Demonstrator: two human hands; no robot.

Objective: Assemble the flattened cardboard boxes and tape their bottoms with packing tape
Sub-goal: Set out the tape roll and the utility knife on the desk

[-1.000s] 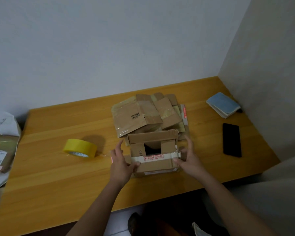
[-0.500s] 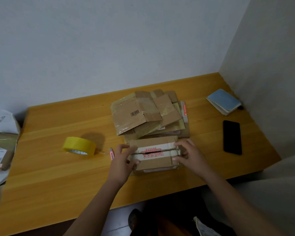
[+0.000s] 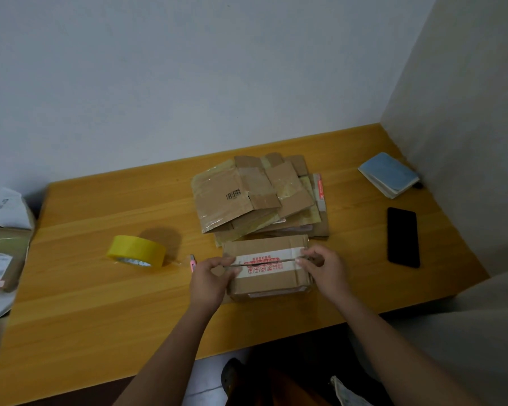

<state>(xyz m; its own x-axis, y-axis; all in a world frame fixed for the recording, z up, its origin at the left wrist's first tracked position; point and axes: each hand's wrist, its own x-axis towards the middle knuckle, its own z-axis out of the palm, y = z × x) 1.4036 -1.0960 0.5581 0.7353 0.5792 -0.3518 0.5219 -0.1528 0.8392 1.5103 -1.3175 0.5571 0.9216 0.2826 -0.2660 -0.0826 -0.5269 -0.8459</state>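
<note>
A small cardboard box [image 3: 266,278] stands near the table's front edge, its two top flaps folded shut and meeting along a white strip with red print. My left hand [image 3: 210,278] grips the box's left end, fingers curled over the flap seam. My right hand [image 3: 323,266] grips the right end the same way. Behind the box lies a pile of flattened cardboard boxes [image 3: 247,194]. A yellow roll of packing tape [image 3: 135,251] lies on the table to the left, apart from both hands.
A small pink cutter [image 3: 193,262] lies just left of my left hand. A black phone [image 3: 403,237] and a blue notebook [image 3: 389,178] sit at the right. Parcels and papers [image 3: 0,253] crowd the table's left edge. Walls close in behind and at the right.
The box's flaps stood open a second ago with a dark gap showing; both hands have folded them down and now hold them closed at the seam.
</note>
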